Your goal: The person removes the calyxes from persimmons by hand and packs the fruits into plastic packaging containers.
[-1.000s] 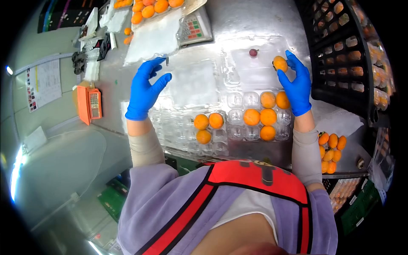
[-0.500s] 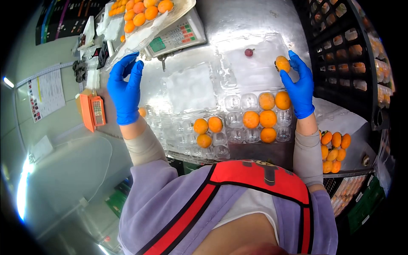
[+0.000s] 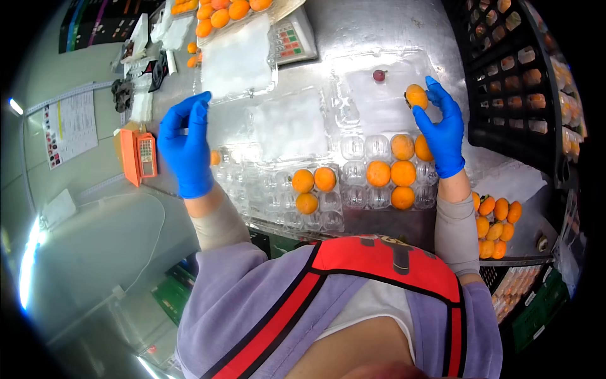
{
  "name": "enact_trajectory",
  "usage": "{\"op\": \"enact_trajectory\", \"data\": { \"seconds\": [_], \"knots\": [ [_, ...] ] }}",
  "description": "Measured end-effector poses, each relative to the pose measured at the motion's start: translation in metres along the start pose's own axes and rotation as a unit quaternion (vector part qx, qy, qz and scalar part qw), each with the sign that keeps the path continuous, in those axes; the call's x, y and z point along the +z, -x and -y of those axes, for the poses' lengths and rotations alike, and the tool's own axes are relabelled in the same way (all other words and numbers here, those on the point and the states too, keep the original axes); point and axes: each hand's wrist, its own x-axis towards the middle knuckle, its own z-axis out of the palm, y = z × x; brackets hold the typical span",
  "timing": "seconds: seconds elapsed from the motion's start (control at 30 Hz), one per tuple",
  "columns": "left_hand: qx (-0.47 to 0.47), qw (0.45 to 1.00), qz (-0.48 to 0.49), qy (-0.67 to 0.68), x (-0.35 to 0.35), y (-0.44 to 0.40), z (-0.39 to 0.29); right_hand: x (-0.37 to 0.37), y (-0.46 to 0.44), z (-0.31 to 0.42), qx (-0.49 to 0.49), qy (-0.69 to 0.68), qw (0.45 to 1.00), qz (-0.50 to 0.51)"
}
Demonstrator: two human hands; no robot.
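At the left, my left hand (image 3: 186, 145) in a blue glove has its thumb and fingertips closed together at the near-left corner of a clear plastic box (image 3: 274, 79) lined with a white sheet. A persimmon (image 3: 416, 96) sits between the thumb and fingers of my right hand (image 3: 444, 129), also blue-gloved. It is held above an open clear clamshell box. That box's moulded cups (image 3: 365, 149) hold several persimmons (image 3: 403, 172). A second cupped tray (image 3: 276, 183) to its left has three persimmons grouped in it, and one more shows near my left wrist.
A scale (image 3: 295, 39) stands behind, bearing a tray of persimmons (image 3: 220, 18). One dark red round fruit (image 3: 379, 76) lies on the white-lined lid. A black crate (image 3: 505, 76) walls the right side. More persimmons (image 3: 495, 226) lie lower right; an orange calculator (image 3: 139, 156) is at left.
The white-lined plastic box at the left has swung from tilted to nearly flat, uncovering its white sheet. My left hand has turned and lowered slightly. My right hand still holds the persimmon, shifted slightly left.
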Motion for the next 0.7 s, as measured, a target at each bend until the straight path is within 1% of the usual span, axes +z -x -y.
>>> {"op": "enact_trajectory", "data": {
  "seconds": [0.03, 0.1, 0.17, 0.2, 0.23, 0.27, 0.3, 0.37, 0.4, 0.47, 0.5, 0.57, 0.63, 0.7],
  "knots": [
    [-0.009, 1.0, 0.015, 0.014, 0.006, 0.005, -0.003, 0.001, 0.001, 0.004, -0.003, -0.016, 1.0, -0.004],
    [-0.034, 0.996, 0.077, 0.037, 0.023, 0.02, -0.002, 0.001, 0.003, 0.013, -0.005, -0.027, 1.0, -0.01],
    [-0.032, 0.988, 0.124, 0.087, 0.059, 0.037, -0.005, -0.002, 0.005, 0.024, -0.068, -0.02, 0.997, -0.019],
    [-0.06, 0.977, 0.151, 0.135, 0.077, 0.046, -0.007, -0.003, 0.006, 0.029, -0.067, -0.012, 0.997, -0.021],
    [-0.089, 0.961, 0.199, 0.173, 0.092, 0.054, -0.007, -0.005, 0.008, 0.035, -0.1, -0.005, 0.995, -0.018],
    [-0.138, 0.935, 0.242, 0.22, 0.105, 0.06, -0.01, -0.005, 0.01, 0.04, -0.134, 0.001, 0.991, -0.013],
    [-0.168, 0.914, 0.272, 0.248, 0.116, 0.065, -0.015, -0.004, 0.011, 0.046, -0.167, 0.005, 0.986, -0.007],
    [-0.219, 0.874, 0.269, 0.34, 0.138, 0.071, -0.025, -0.005, 0.014, 0.056, -0.189, 0.02, 0.982, -0.002],
    [-0.219, 0.875, 0.267, 0.34, 0.144, 0.073, -0.024, -0.006, 0.017, 0.06, -0.205, 0.029, 0.978, 0.003],
    [-0.322, 0.76, 0.292, 0.484, 0.154, 0.077, -0.02, -0.005, 0.021, 0.066, -0.222, 0.039, 0.974, 0.007],
    [-0.321, 0.759, 0.292, 0.485, 0.155, 0.077, -0.02, -0.004, 0.023, 0.068, -0.231, 0.03, 0.972, 0.012],
    [-0.348, 0.688, 0.356, 0.528, 0.156, 0.079, -0.021, -0.004, 0.029, 0.07, -0.242, 0.021, 0.97, 0.016],
    [-0.341, 0.684, 0.357, 0.537, 0.155, 0.082, -0.022, -0.003, 0.034, 0.071, -0.222, 0.006, 0.974, 0.044],
    [-0.334, 0.679, 0.343, 0.556, 0.153, 0.085, -0.02, 0.0, 0.037, 0.074, -0.213, -0.018, 0.976, 0.045]
  ]
}}
